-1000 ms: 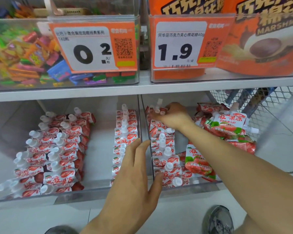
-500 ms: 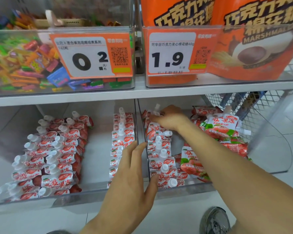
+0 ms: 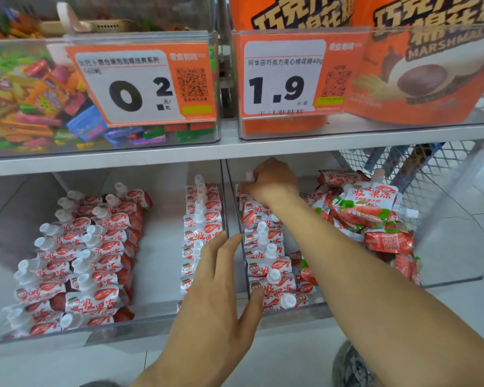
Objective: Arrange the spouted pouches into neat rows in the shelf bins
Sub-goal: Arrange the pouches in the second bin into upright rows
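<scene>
Our right hand [image 3: 273, 183] pinches a soft, squishy pouch [image 3: 248, 180] at the back of the right bin [image 3: 316, 307], best held by its hard spout, while our left hand [image 3: 215, 297] hovers in front, fingers [image 3: 227, 247] spread.

Right hand [image 3: 273, 182] apparently gripping rear pouch [image 3: 249, 177], left hand [image 3: 218, 300] spread

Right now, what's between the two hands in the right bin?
In the head view, a neat row of spouted pouches runs from the left hand to the right hand.
</scene>
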{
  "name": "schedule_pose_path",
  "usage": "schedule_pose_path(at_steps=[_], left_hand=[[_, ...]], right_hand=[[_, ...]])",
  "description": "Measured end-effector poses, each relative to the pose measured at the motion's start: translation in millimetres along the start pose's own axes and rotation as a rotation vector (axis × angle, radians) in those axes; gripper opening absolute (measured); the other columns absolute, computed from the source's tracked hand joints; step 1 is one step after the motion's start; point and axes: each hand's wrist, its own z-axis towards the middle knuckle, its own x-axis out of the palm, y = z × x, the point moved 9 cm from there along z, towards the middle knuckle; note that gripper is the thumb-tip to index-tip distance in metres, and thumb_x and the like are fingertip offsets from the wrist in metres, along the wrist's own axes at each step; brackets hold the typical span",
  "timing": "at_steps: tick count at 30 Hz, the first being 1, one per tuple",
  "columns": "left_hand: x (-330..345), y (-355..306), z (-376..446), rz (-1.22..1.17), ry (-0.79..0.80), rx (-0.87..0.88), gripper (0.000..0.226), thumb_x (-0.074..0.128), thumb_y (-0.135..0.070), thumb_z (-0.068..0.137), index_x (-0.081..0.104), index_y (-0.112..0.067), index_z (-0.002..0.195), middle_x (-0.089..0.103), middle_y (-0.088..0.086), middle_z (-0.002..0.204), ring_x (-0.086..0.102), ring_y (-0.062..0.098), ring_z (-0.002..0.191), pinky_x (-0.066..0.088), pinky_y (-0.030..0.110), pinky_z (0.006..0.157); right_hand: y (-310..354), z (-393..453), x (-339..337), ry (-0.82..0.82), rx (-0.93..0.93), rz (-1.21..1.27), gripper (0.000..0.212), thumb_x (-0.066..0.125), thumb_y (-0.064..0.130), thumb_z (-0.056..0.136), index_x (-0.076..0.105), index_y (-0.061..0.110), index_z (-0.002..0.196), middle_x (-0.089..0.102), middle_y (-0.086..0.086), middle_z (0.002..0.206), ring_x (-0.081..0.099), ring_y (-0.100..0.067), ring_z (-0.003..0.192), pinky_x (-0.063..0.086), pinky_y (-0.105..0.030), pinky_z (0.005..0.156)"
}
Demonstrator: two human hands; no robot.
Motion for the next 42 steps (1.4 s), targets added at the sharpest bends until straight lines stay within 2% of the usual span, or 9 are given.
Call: schedule_pose_path(at_steps=[6, 9, 15, 23, 26, 30, 34, 37, 42], left_hand=[[-1, 0, -1, -0.003, 0.001, -0.011, 0.073, 0.062, -0.047, 0.085, 0.021, -0.038, 0.145, 0.028, -0.015, 0.148, 0.050, 0.006, 0.121, 0.050, 0.029, 0.095], [0, -1, -1, -0.003, -0.005, -0.015, 0.073, 0.065, -0.042, 0.084, 0.024, -0.036, 0.144, 0.030, -0.013, 0.146, 0.048, 0.008, 0.125, 0.047, 0.025, 0.095], [0, -2, -1, 0.016, -0.011, -0.018, 0.073, 0.068, -0.035, 0.084, 0.027, -0.029, 0.144, 0.032, -0.011, 0.145, 0.045, 0.008, 0.127, 0.039, 0.020, 0.097], [0, 0, -2, 0.003, -0.005, -0.055, 0.073, 0.069, -0.037, 0.083, 0.025, -0.034, 0.142, 0.031, -0.012, 0.147, 0.048, 0.015, 0.127, 0.048, 0.036, 0.098], [1, 0, -1, 0.014, -0.006, -0.061, 0.072, 0.069, -0.037, 0.083, 0.027, -0.032, 0.142, 0.032, -0.011, 0.146, 0.052, 0.017, 0.124, 0.051, 0.037, 0.095], [-1, -2, -1, 0.021, -0.005, -0.052, 0.072, 0.070, -0.034, 0.083, 0.029, -0.029, 0.142, 0.034, -0.010, 0.144, 0.052, 0.014, 0.121, 0.050, 0.031, 0.093], [-1, -4, 0, 0.008, -0.006, -0.030, 0.071, 0.069, -0.032, 0.084, 0.029, -0.027, 0.143, 0.033, -0.009, 0.144, 0.045, 0.008, 0.125, 0.043, 0.024, 0.097], [-1, -4, 0, 0.003, 0.002, -0.035, 0.071, 0.068, -0.033, 0.084, 0.028, -0.028, 0.143, 0.033, -0.010, 0.144, 0.045, 0.006, 0.123, 0.043, 0.022, 0.096], [0, -4, 0, 0.016, 0.007, -0.025, 0.071, 0.068, -0.033, 0.084, 0.028, -0.028, 0.142, 0.033, -0.011, 0.144, 0.042, 0.002, 0.124, 0.032, 0.011, 0.094]], right_hand=[[-5, -7, 10, 0.209, 0.011, 0.117, 0.044, 0.065, 0.054, 0.087, 0.071, 0.010, 0.088, 0.069, -0.003, 0.083, 0.065, -0.020, 0.075, 0.039, -0.023, 0.056], [-17, -26, 4, 0.448, 0.058, 0.434, 0.049, 0.055, 0.057, 0.094, 0.071, 0.012, 0.101, 0.072, -0.002, 0.099, 0.067, -0.020, 0.094, 0.051, -0.030, 0.082], [-14, -43, 3, 0.426, -0.031, 0.424, 0.056, 0.039, 0.057, 0.100, 0.057, 0.019, 0.136, 0.060, -0.004, 0.138, 0.053, -0.022, 0.128, 0.036, -0.033, 0.107], [-23, -57, 16, 0.619, 0.081, 0.438, 0.103, 0.035, 0.098, 0.064, 0.054, 0.030, 0.139, 0.050, -0.001, 0.149, 0.045, -0.024, 0.137, 0.027, -0.042, 0.117], [-17, -56, 7, 0.586, 0.080, 0.517, 0.093, 0.028, 0.091, 0.076, 0.045, 0.031, 0.146, 0.046, -0.003, 0.152, 0.044, -0.028, 0.137, 0.035, -0.055, 0.112], [-8, -57, 1, 0.447, -0.087, 0.370, 0.073, 0.021, 0.070, 0.096, 0.040, 0.026, 0.150, 0.038, -0.002, 0.157, 0.035, -0.024, 0.144, 0.027, -0.043, 0.119], [-6, -64, 19, 0.536, -0.108, 0.360, 0.065, 0.028, 0.065, 0.098, 0.041, 0.027, 0.150, 0.040, 0.002, 0.156, 0.036, -0.020, 0.143, 0.024, -0.028, 0.112], [-15, -68, 26, 0.618, 0.030, 0.511, 0.071, 0.036, 0.073, 0.092, 0.043, 0.030, 0.148, 0.043, 0.000, 0.153, 0.040, -0.026, 0.140, 0.029, -0.041, 0.112], [-50, -71, 15, 0.570, 0.253, 0.476, 0.083, 0.075, 0.053, 0.081, 0.044, 0.005, 0.141, 0.060, -0.020, 0.132, 0.069, -0.032, 0.102, 0.062, -0.041, 0.075]])
